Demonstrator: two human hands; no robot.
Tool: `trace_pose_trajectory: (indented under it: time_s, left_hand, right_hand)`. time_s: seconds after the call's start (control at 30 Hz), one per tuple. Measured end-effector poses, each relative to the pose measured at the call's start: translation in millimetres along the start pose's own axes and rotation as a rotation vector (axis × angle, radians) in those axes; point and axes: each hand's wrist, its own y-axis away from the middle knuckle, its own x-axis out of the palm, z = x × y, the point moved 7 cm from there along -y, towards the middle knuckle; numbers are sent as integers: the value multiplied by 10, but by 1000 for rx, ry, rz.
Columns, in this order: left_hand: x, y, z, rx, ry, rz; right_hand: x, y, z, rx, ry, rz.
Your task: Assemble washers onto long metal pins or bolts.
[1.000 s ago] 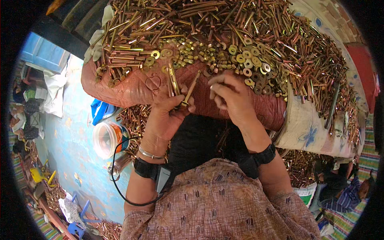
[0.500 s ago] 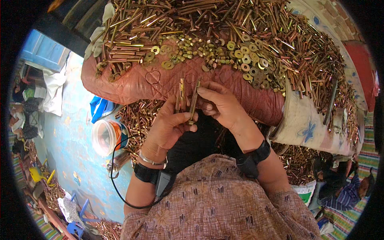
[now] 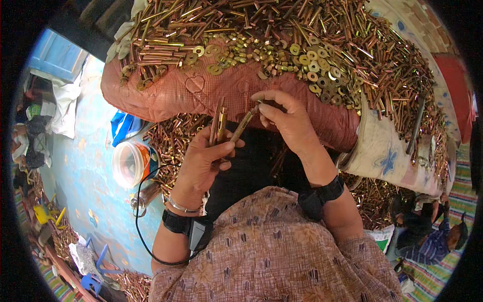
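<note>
My left hand (image 3: 193,161) is closed round several long brassy bolts (image 3: 222,126), which stick up out of its fingers. One of these, a threaded bolt (image 3: 243,126), leans up to the right from the thumb. At its upper end my right hand (image 3: 294,123) pinches the tip between thumb and fingers; whether a small nut sits there I cannot make out. Just beyond my hands, on a reddish quilted pad (image 3: 151,100), lie loose nuts (image 3: 240,54) and flat washers (image 3: 313,66). A heap of long bolts (image 3: 211,17) spreads behind them.
At left, a clear plastic tub (image 3: 127,163) stands on the blue floor (image 3: 80,171), by a metal cylinder (image 3: 146,196). More bolts (image 3: 171,136) lie below the pad's edge. A black cable (image 3: 138,229) loops beside my left forearm. Another person (image 3: 427,236) is at the lower right.
The held bolt now tilts further to the right, and its tip has moved right with my right hand. My left hand has shifted slightly left with the other bolts.
</note>
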Motion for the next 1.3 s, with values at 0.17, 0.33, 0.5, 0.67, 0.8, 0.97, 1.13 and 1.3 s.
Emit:
trace_pose_trajectory:
  time_s: [0.17, 0.33, 0.5, 0.67, 0.8, 0.97, 1.13, 1.3]
  left_hand:
    - [-83, 93, 21, 5, 32, 19]
    - [-151, 154, 50, -2, 46, 20]
    - [-234, 197, 91, 13, 5, 16]
    - [-311, 252, 116, -7, -20, -4]
    - [-337, 304, 121, -13, -1, 4]
    - [-389, 372, 118, -4, -33, -34]
    - [-475, 484, 7, 63, -271, -100]
    - [-580, 555, -16, 93, -321, -148]
  right_hand:
    - [69, 57, -14, -76, 54, 39]
    - [183, 97, -48, -19, 56, 125]
    - [253, 119, -105, -8, -72, 132]
    - [327, 131, -91, -26, 39, 179]
    - [378, 147, -93, -16, 52, 208]
    - [454, 149, -149, 31, 82, 233]
    - [550, 129, -227, 111, 112, 260]
    - [707, 114, -255, 2, 293, 229]
